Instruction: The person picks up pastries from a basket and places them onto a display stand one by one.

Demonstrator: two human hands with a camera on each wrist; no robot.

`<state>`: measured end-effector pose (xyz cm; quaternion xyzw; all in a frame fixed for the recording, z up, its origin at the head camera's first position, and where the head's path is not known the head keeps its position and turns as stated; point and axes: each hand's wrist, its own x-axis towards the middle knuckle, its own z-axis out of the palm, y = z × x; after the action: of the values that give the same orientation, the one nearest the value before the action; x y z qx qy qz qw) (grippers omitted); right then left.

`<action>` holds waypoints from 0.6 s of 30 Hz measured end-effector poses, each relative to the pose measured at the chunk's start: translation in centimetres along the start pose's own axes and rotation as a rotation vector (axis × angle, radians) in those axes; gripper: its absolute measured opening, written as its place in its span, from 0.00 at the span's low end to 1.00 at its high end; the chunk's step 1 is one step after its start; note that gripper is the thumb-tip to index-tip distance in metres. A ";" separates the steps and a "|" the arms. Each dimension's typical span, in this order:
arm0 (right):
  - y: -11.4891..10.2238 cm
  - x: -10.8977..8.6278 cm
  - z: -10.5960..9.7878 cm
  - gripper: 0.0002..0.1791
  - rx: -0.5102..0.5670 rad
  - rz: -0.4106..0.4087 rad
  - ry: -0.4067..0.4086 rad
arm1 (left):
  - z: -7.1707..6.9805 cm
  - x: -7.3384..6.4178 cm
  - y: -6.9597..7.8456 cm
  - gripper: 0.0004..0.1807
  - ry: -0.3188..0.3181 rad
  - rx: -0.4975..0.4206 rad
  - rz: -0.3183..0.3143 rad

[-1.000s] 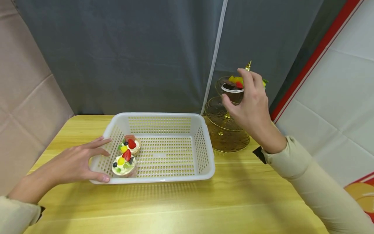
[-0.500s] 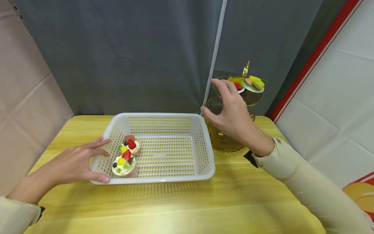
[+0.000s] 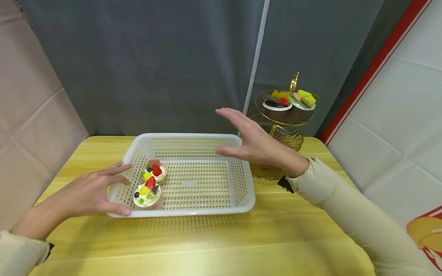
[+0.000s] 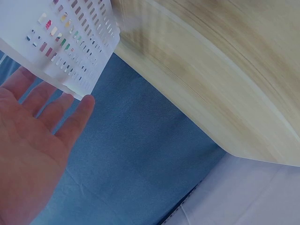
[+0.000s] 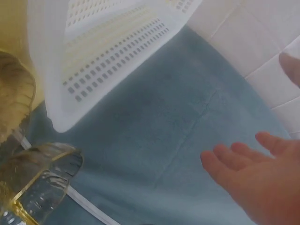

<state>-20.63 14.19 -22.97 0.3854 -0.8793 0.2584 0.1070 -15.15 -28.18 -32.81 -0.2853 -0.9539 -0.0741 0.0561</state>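
A white perforated plastic basket [image 3: 188,213] sits on the wooden table. Inside, at its left end, are two cream cupcakes: a front one [image 3: 147,194] and a rear one [image 3: 156,170], both topped with fruit. My left hand [image 3: 90,190] rests at the basket's left end, thumb on the front corner and fingers spread along the left rim. Nothing is held by my right hand [image 3: 257,142], which hovers over the basket's right rear corner with thumb and fingers apart. In the right wrist view its fingers [image 5: 234,159] extend beyond the basket.
A tiered gold-rimmed glass stand [image 3: 291,134] stands right of the basket, partly hidden behind my right hand. On its top tier are a chocolate cupcake [image 3: 277,105] and a green-topped cupcake [image 3: 304,100]. A grey curtain [image 3: 155,69] hangs behind the table.
My right hand has moved left, from in front of the stand's top tier to over the basket's right end, uncovering both cupcakes there. My left hand and the basket stay put.
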 end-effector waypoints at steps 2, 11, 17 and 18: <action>0.1 0.3 0.4 0.51 0.022 -0.016 -0.037 | 0.0 0.0 0.0 0.43 0.005 0.001 0.003; 0.4 1.4 2.7 0.56 0.118 -0.010 -0.182 | 0.3 0.0 -0.1 0.43 0.018 0.004 0.013; 0.3 2.2 4.0 0.57 0.141 -0.012 -0.244 | 0.1 0.0 -0.1 0.43 0.008 0.001 0.004; 0.3 2.4 4.2 0.57 0.138 -0.019 -0.244 | 0.1 0.0 -0.1 0.43 0.007 0.001 0.002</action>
<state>-22.44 10.62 -25.71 0.4289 -0.8622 0.2685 -0.0251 -15.21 -28.22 -32.94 -0.2862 -0.9534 -0.0748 0.0598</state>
